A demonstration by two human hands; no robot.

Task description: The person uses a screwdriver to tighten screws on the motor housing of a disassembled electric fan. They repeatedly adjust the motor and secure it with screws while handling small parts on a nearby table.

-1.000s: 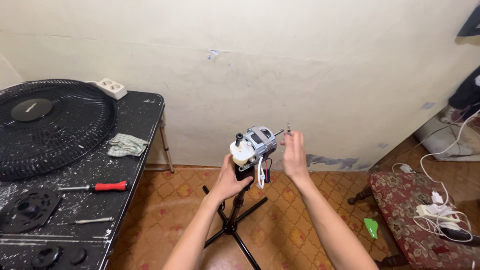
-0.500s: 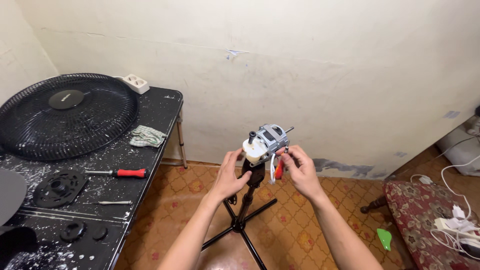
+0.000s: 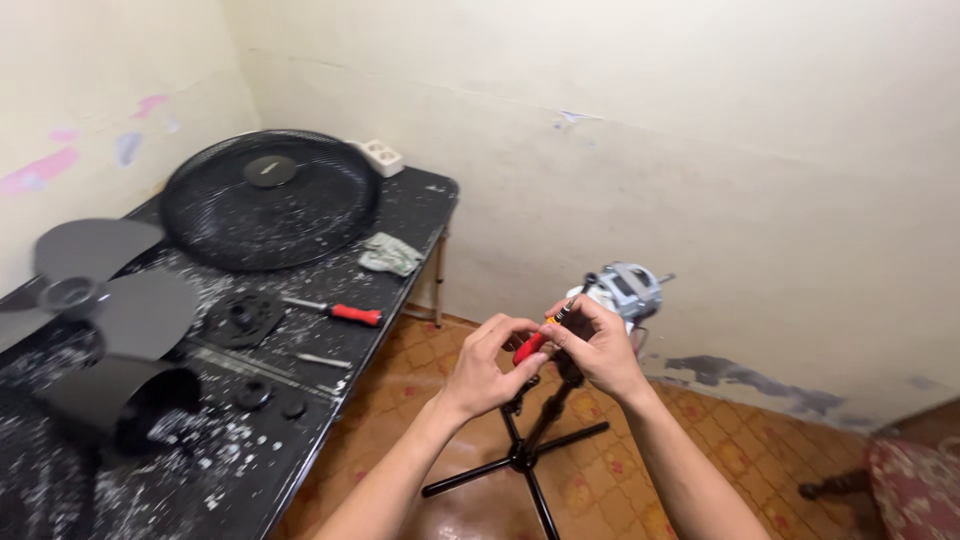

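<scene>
Black surface (image 3: pixel 400 240) is seen left of the fan motor (image 3: pixel 625 290), which is mounted atop a black stand (image 3: pixel 530 450). A red-handled screwdriver (image 3: pixel 535 340) is pinched just left of the motor in the grip of left hand (image 3: pixel 490 365) and right hand (image 3: pixel 600 350).

Both hands have drawn together at 6 o'clock of the fan motor (image 3: pixel 625 290): the left hand (image 3: pixel 490 365) has left the motor's underside, and the right hand (image 3: pixel 600 350) has come down from 3 o'clock, both now pinching a small red-handled tool (image 3: pixel 535 340).
</scene>
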